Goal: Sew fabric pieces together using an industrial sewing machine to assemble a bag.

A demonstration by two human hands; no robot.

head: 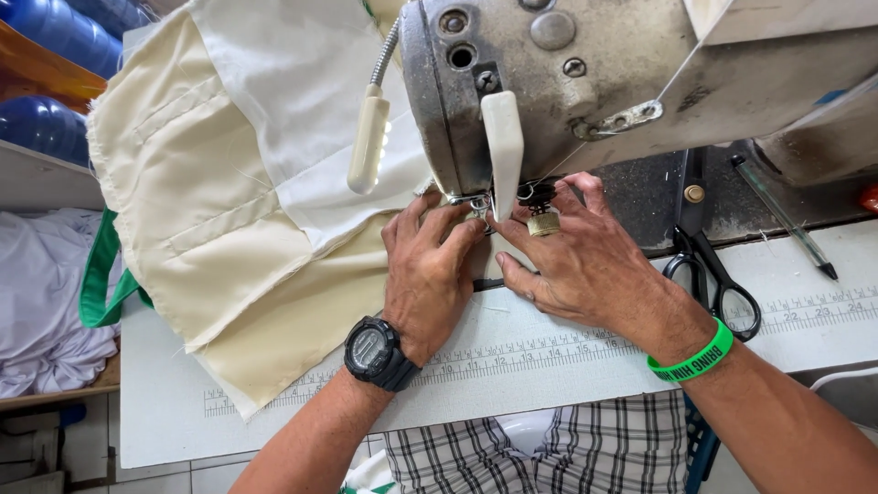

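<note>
My left hand (428,274), with a black wristwatch (375,353), lies on cream fabric (229,229) trimmed with a green strap (96,274). My right hand (585,261) wears a bright green wristband (693,359). Black-handled scissors (704,247) lie near the white table's (549,366) far edge by the grey sewing machine (585,82); my shorts (549,453) are grey-and-white plaid.

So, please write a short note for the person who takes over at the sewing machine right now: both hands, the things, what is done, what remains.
Left hand: flat on the cream fabric, fingers at the presser foot.
Right hand: palm down beside the foot, fingertips at the needle area; holds nothing.
Fabric lies left of the sewing machine, its edge under the foot.
Scissors and a pen lie to the right on the table.
Done: fabric placed at the foot; older seams show on it.
Left: the stitching here; no fresh seam shows.
</note>
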